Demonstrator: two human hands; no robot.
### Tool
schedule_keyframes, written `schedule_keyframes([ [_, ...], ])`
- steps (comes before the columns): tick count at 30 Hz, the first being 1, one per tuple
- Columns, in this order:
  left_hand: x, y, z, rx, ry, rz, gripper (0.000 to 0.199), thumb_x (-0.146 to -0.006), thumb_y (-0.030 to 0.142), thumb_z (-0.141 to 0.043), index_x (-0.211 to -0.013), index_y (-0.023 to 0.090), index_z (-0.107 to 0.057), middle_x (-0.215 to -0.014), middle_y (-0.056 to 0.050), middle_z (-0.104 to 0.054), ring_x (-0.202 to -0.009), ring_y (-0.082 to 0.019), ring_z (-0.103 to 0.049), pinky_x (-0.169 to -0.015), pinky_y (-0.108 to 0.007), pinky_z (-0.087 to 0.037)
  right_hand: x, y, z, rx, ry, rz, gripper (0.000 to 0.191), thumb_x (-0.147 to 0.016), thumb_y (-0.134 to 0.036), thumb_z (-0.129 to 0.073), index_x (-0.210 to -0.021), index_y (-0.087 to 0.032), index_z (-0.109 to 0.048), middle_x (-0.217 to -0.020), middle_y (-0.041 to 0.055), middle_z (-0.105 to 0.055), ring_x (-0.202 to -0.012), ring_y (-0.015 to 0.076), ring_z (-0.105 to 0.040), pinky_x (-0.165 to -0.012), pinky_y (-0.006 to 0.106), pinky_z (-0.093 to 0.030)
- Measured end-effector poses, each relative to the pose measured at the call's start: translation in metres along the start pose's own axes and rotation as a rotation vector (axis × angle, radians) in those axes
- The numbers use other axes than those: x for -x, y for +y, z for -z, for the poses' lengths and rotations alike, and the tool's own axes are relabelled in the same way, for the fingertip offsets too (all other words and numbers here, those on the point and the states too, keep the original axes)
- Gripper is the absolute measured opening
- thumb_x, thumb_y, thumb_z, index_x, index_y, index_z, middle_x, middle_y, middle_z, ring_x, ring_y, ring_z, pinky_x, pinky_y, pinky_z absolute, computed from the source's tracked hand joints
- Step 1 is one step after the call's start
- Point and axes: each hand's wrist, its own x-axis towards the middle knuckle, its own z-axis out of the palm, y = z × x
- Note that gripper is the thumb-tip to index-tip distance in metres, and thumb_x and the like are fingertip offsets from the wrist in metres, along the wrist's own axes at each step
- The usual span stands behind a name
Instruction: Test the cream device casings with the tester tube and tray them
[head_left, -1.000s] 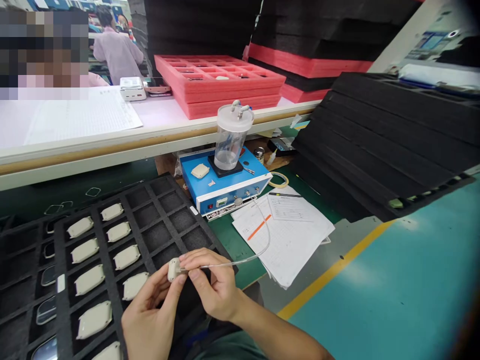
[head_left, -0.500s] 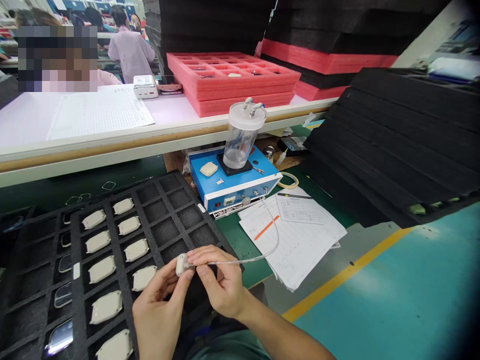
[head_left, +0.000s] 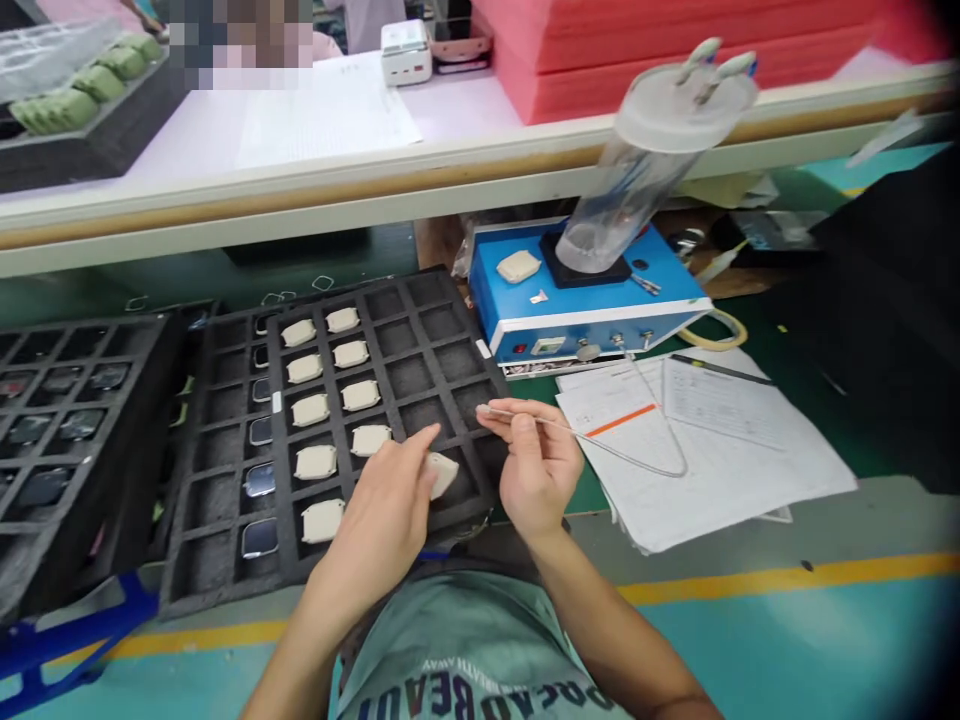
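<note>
My left hand [head_left: 386,500] holds a cream, rounded-square piece [head_left: 442,474] by its edge, over the lower part of a black foam tray [head_left: 487,375]. Similar cream pieces [head_left: 315,461] lie in two columns of the tray's compartments, to the left of the hand. Pinched in my right hand [head_left: 536,460] is a thin clear tube [head_left: 630,460], its tip pointing left above the tray's right edge. The tube loops over papers and runs up to the front of a blue box [head_left: 592,310]. My two hands are apart.
On the blue box stand a clear cylinder [head_left: 630,190] and another cream piece [head_left: 519,266]. Papers [head_left: 720,460] lie right of my hands. Another foam tray [head_left: 52,500] sits far left. A white shelf [head_left: 300,190] crosses behind, with red foam [head_left: 660,60] on it. A person is beyond.
My hands have separated. The cream piece has come away from the tube and is now lower over the tray in my left hand. The view has turned left and down.
</note>
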Motion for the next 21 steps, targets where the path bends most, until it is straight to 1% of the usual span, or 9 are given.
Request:
schedule_keyframes([
  [3,0.001,0.009,0.002,-0.151,-0.204,-0.058,0.026,-0.104,0.017,-0.042,-0.116,0.017,-0.065,-0.099,-0.01,-0.07,-0.093,-0.026,-0.062,-0.085,-0.043,-0.053,0.001,-0.001,0.0,0.009,-0.003,0.005,0.012,-0.101,-0.027,-0.064,-0.101,-0.019,-0.073,-0.097,0.0043,-0.076,-0.086,0.0179,-0.079,-0.082,0.035,-0.066],
  [5,0.001,0.012,-0.003,-0.231,-0.241,-0.093,0.027,-0.102,0.012,-0.042,-0.109,0.017,-0.067,-0.098,-0.009,-0.07,-0.092,-0.027,-0.062,-0.083,-0.044,-0.053,0.003,-0.002,0.0,0.02,0.007,0.008,0.011,-0.1,-0.027,-0.065,-0.101,-0.018,-0.073,-0.096,0.0041,-0.076,-0.084,0.0173,-0.078,-0.08,0.033,-0.066],
  [6,0.003,0.011,-0.007,-0.25,-0.218,-0.103,0.028,-0.101,0.009,-0.043,-0.111,0.017,-0.068,-0.102,-0.009,-0.071,-0.093,-0.027,-0.062,-0.083,-0.044,-0.053,0.003,-0.002,-0.001,0.026,0.015,0.005,0.011,-0.1,-0.027,-0.065,-0.1,-0.018,-0.072,-0.095,0.0039,-0.076,-0.083,0.0169,-0.078,-0.079,0.033,-0.066],
  [8,0.009,0.005,-0.015,-0.232,-0.103,-0.125,0.033,-0.097,0.004,-0.046,-0.119,0.016,-0.067,-0.113,-0.011,-0.072,-0.1,-0.027,-0.065,-0.086,-0.044,-0.055,0.003,-0.002,-0.001,0.049,0.024,-0.004,0.012,-0.1,-0.028,-0.065,-0.099,-0.018,-0.072,-0.093,0.0035,-0.076,-0.08,0.0165,-0.078,-0.076,0.033,-0.066],
  [10,0.019,-0.004,-0.02,-0.167,0.072,-0.163,0.036,-0.097,0.002,-0.048,-0.125,0.016,-0.065,-0.121,-0.012,-0.071,-0.109,-0.026,-0.066,-0.093,-0.042,-0.057,0.003,-0.002,-0.002,0.083,0.018,-0.005,0.014,-0.1,-0.03,-0.065,-0.098,-0.018,-0.072,-0.092,0.0035,-0.076,-0.079,0.0168,-0.077,-0.076,0.034,-0.066],
  [12,0.034,-0.016,-0.017,-0.123,0.258,-0.169,0.035,-0.098,0.004,-0.05,-0.126,0.018,-0.065,-0.123,-0.011,-0.072,-0.114,-0.023,-0.067,-0.098,-0.039,-0.056,0.003,-0.002,-0.002,0.105,0.009,-0.002,0.014,-0.099,-0.031,-0.066,-0.097,-0.018,-0.072,-0.092,0.0035,-0.076,-0.079,0.0172,-0.077,-0.076,0.034,-0.067],
  [14,0.053,-0.03,-0.006,-0.141,0.39,-0.123,0.029,-0.099,0.008,-0.055,-0.122,0.021,-0.066,-0.119,-0.009,-0.074,-0.111,-0.022,-0.069,-0.099,-0.038,-0.055,0.002,-0.002,-0.003,0.111,0.003,-0.009,0.015,-0.098,-0.032,-0.067,-0.096,-0.018,-0.072,-0.091,0.0033,-0.076,-0.078,0.0172,-0.078,-0.076,0.034,-0.067],
  [17,0.087,-0.056,0.023,-0.255,0.514,0.025,0.02,-0.098,0.014,-0.062,-0.114,0.021,-0.071,-0.114,-0.008,-0.076,-0.107,-0.023,-0.071,-0.099,-0.038,-0.055,0.003,-0.004,-0.003,0.122,0.007,-0.028,0.016,-0.096,-0.033,-0.069,-0.095,-0.017,-0.073,-0.089,0.0032,-0.077,-0.074,0.0167,-0.077,-0.073,0.033,-0.067],
  [21,0.138,-0.092,0.055,-0.413,0.577,0.29,0.012,-0.097,0.022,-0.063,-0.099,0.019,-0.075,-0.1,-0.009,-0.079,-0.094,-0.025,-0.074,-0.088,-0.037,-0.056,0.006,-0.005,-0.004,0.124,0.037,-0.028,0.017,-0.092,-0.033,-0.074,-0.092,-0.016,-0.074,-0.084,0.0026,-0.077,-0.069,0.0157,-0.076,-0.069,0.03,-0.066],
])
